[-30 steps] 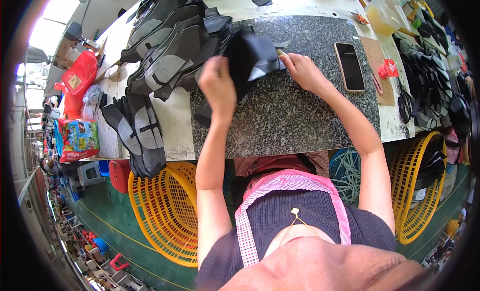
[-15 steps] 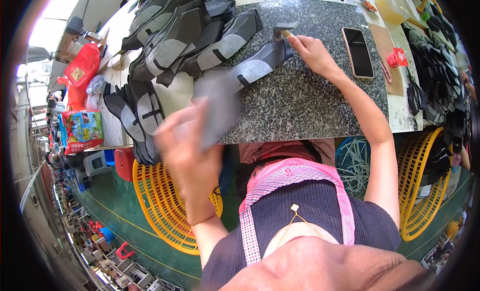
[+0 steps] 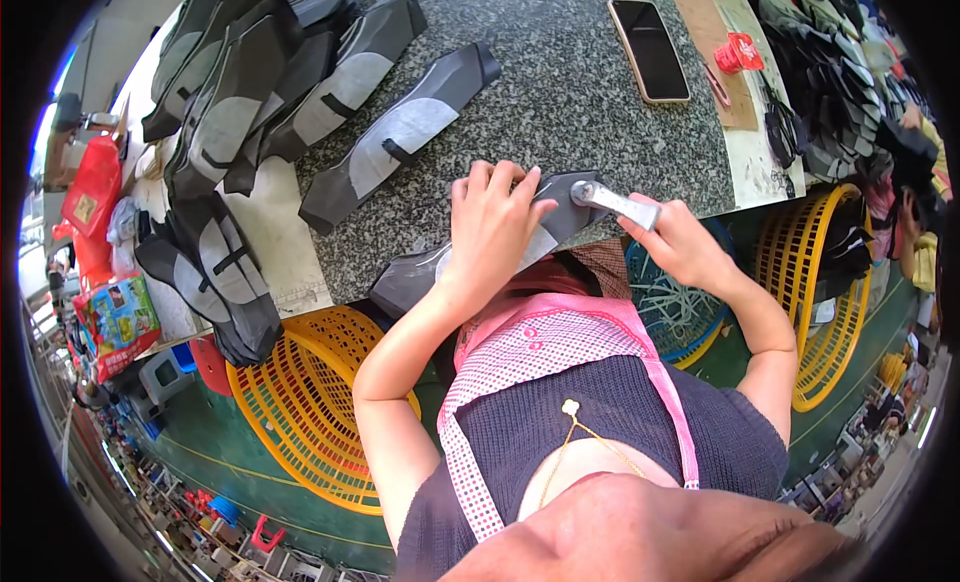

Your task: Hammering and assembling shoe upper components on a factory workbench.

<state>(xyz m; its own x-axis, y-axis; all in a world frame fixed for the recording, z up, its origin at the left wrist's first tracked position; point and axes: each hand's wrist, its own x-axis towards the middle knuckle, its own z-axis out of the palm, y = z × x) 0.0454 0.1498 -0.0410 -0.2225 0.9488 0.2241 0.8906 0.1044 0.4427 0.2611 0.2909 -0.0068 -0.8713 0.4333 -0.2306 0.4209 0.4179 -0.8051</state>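
Left fingers (image 3: 500,180) touch grey piece (image 3: 540,240) near slab's (image 3: 560,92) edge, open space beyond.

The left hand (image 3: 492,222) obscures the middle of the grey-black piece (image 3: 402,281), while the view's upper edge truncates the stacked pieces (image 3: 238,94).

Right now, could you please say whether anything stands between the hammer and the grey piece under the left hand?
Nothing visible does: the hammer, held by the right hand, has its head at the right end of the grey piece. The left hand lies on it, farther left.
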